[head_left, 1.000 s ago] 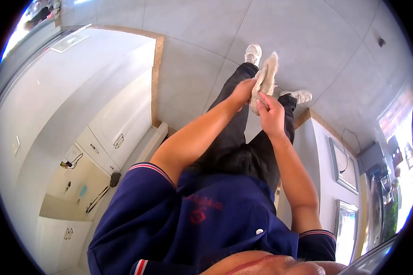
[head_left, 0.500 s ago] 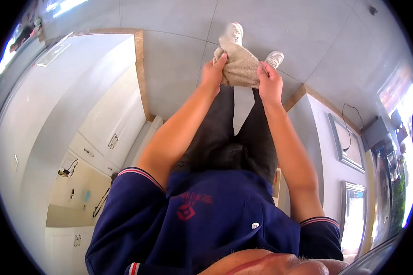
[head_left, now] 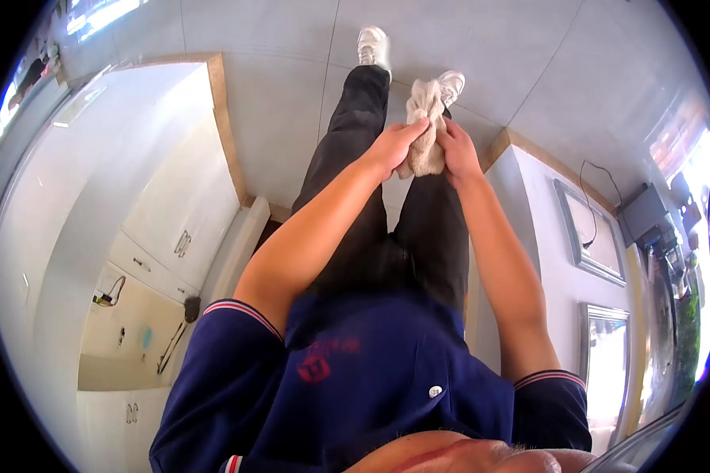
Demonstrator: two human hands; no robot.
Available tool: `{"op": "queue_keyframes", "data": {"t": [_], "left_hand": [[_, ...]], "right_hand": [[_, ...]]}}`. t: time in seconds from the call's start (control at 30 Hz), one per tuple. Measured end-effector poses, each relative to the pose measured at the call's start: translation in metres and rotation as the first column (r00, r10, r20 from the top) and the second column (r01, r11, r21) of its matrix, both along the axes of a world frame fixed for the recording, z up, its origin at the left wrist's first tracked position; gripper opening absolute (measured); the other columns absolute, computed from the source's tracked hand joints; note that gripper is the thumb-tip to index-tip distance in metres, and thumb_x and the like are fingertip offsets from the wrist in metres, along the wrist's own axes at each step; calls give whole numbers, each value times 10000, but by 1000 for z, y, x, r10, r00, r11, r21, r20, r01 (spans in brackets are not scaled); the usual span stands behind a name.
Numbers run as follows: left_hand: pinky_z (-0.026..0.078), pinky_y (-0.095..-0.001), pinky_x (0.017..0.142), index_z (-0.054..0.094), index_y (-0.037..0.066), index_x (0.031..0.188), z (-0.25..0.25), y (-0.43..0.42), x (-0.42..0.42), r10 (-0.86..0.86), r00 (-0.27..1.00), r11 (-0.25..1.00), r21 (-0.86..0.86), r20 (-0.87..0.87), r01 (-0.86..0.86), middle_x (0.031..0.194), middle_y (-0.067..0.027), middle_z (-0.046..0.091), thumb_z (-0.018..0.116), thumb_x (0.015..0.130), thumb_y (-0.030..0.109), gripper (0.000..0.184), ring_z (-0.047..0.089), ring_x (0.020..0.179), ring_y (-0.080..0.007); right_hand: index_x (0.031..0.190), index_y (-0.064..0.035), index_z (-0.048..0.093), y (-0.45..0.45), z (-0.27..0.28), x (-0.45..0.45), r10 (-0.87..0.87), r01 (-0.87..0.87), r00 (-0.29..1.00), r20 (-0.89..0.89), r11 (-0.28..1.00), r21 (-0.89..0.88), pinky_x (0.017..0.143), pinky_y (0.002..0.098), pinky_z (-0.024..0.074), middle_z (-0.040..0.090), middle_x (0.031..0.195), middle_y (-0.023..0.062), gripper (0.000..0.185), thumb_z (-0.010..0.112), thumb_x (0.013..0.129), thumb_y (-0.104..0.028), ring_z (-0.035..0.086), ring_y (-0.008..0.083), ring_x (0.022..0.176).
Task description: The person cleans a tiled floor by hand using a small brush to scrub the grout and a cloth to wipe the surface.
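Between my two hands is a beige cloth (head_left: 426, 150), bunched into a narrow upright bundle above my legs. My left hand (head_left: 400, 146) is closed on its left side, the thumb lying over the fabric. On the other side my right hand (head_left: 457, 150) grips the cloth, its fingers partly hidden behind the folds. The top of the bundle overlaps my view of one white shoe (head_left: 451, 85).
Grey floor tiles (head_left: 276, 87) lie ahead under my feet. A white cabinet (head_left: 185, 189) with wood trim runs along the left. At right are a wall corner (head_left: 521, 177), framed panels (head_left: 592, 229) and a dark cable (head_left: 596, 165).
The cloth, spread wide between my hands before, is now gathered into a bundle. Both hands have come closer together and slightly lower. My legs have shifted, with one foot stepping forward.
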State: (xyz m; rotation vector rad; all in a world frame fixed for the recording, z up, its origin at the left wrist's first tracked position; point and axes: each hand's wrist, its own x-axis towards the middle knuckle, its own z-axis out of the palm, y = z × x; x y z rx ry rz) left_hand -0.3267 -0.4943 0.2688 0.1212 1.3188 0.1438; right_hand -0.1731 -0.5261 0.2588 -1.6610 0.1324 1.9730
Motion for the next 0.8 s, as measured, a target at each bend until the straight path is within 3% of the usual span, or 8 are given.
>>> {"op": "queue_keyframes", "data": {"t": [0.07,0.2,0.37,0.47,0.57,0.63,0.73,0.8], "left_hand": [[511,-340,808,675,-100,1069,-11,-2,-5,-101,988,987,110,-118,114,1003,-143,711,617,941,504,620,667,943,-195],[509,-335,632,699,-40,860,-29,39,-19,-425,631,755,131,-649,643,767,-107,684,672,886,366,408,656,671,-196],[460,-424,1007,522,11,1334,-38,54,-26,-298,469,480,294,-832,827,1265,-222,603,618,916,356,551,579,1191,-340],[412,-409,1072,516,25,1376,-24,75,-49,-390,733,318,666,-557,675,1343,-213,560,626,934,408,595,515,1280,-360],[408,-405,1075,523,36,1376,-22,77,-82,-518,752,336,711,-409,618,1334,-201,569,659,920,413,607,519,1283,-349],[417,-403,1067,526,37,1375,-21,106,-104,-558,720,361,659,-414,659,1341,-198,569,687,904,403,617,529,1280,-334],[455,-382,1016,527,35,1375,-28,142,-140,-582,719,407,630,-380,662,1305,-169,604,752,854,407,679,587,1205,-263],[473,-385,990,539,33,1362,-45,171,-150,-599,778,695,361,-188,622,1251,-157,638,764,825,456,720,606,1169,-256]], "right_hand": [[1185,6,658,-3,-5,14,242,-251,956,163,968,33,856,295,491,694,1042,70,321,640,918,-170,637,149,953],[1079,14,682,5,-17,21,186,-199,967,176,978,62,770,311,489,699,927,49,295,688,870,-195,628,137,833],[1027,2,688,15,-19,-1,331,-352,841,429,935,-32,771,336,486,689,878,85,324,668,901,-296,623,156,803],[980,-5,689,23,-17,-35,252,-236,877,408,968,-91,763,334,482,669,830,83,294,655,921,-291,618,153,806],[984,-9,687,39,-31,-77,104,-74,952,289,991,-112,760,314,484,669,860,55,250,625,958,-250,620,140,824],[1053,-4,657,71,-21,-113,-225,231,972,70,969,-91,758,295,495,665,957,38,238,573,1001,-221,616,123,859],[1111,-4,629,101,-25,-141,-310,309,931,-194,950,-38,782,300,507,657,995,42,257,564,1008,-230,621,123,894],[1120,-21,615,124,-28,-137,-187,174,948,-256,982,-75,804,301,516,648,1040,49,286,574,1003,-279,629,127,925]]}}
